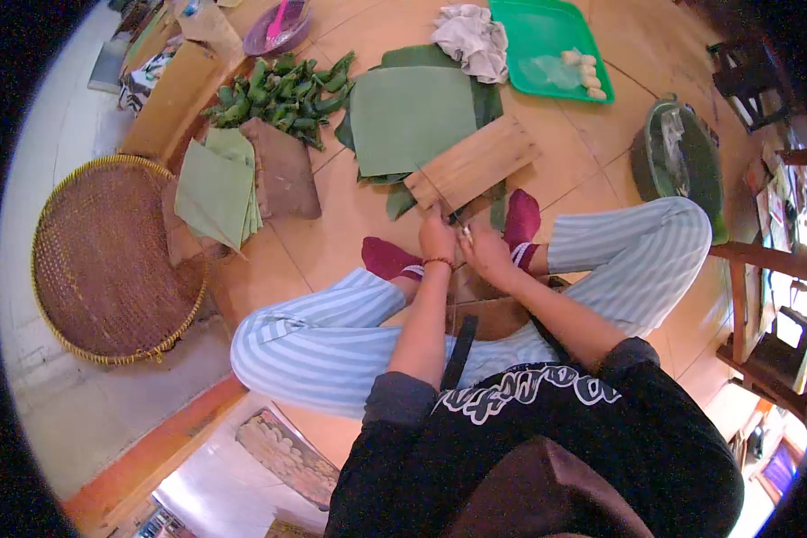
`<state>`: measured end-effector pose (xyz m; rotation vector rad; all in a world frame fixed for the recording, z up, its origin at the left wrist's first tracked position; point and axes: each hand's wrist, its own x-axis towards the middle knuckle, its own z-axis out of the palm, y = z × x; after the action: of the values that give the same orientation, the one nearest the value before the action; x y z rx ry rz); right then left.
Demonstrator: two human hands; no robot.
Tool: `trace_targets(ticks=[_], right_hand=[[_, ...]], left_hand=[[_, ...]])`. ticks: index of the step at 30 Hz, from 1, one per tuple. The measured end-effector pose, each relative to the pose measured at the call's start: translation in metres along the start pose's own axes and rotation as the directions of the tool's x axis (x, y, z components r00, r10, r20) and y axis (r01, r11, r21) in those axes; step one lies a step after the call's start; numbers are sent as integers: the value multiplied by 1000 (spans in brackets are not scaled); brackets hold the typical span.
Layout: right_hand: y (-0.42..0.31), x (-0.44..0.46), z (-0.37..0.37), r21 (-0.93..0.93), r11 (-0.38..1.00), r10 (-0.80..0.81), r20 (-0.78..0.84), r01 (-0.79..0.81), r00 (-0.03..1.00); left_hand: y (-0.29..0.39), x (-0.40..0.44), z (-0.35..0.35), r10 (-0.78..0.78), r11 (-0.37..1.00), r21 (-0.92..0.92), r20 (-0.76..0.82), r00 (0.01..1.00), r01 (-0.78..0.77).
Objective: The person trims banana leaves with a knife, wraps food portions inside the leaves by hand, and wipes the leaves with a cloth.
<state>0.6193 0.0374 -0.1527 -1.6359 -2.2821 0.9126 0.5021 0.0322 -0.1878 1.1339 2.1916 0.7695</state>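
Note:
My left hand (437, 238), with a beaded bracelet at the wrist, is closed near the near edge of a wooden board (475, 161). Close beside it, my right hand (488, 252) is also closed, fingers bent toward the left. A small dark thing shows between the fingertips, too small to name. The board lies slanted over the lower right corner of a stack of cut banana leaf sheets (412, 117). Darker leaf pieces stick out beneath the stack.
Left of the stack lie green leaf-wrapped bundles (282, 94), more leaf sheets (215, 184) and a round woven tray (117, 260). A crumpled cloth (471, 40), a green tray (547, 27) with pale rolls, and a dark green basin (677, 161) stand farther right. A purple bowl (273, 36) sits behind.

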Motion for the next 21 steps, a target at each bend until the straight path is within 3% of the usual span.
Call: trace_targets(ticks=[3, 6, 9, 12, 17, 21], right_hand=[[7, -3, 11, 2, 1000, -12, 5, 11, 1000], [9, -6, 13, -12, 999, -41, 6, 41, 999], [4, -7, 11, -22, 999, -48, 3, 48, 999], [-3, -10, 4, 41, 999, -30, 56, 28, 998], [-19, -9, -21, 128, 991, 14, 196, -40, 980], [-17, -10, -19, 129, 991, -6, 188, -19, 982]], left_hand=[[-2, 0, 0, -9, 995, 98, 28, 1000, 6], [-8, -3, 6, 124, 991, 63, -98, 987, -118], [1, -7, -2, 7, 995, 95, -26, 1000, -4], [3, -6, -7, 54, 991, 121, -19, 998, -51], [5, -8, -8, 87, 995, 48, -62, 994, -84], [-2, -7, -3, 144, 989, -17, -109, 984, -146]])
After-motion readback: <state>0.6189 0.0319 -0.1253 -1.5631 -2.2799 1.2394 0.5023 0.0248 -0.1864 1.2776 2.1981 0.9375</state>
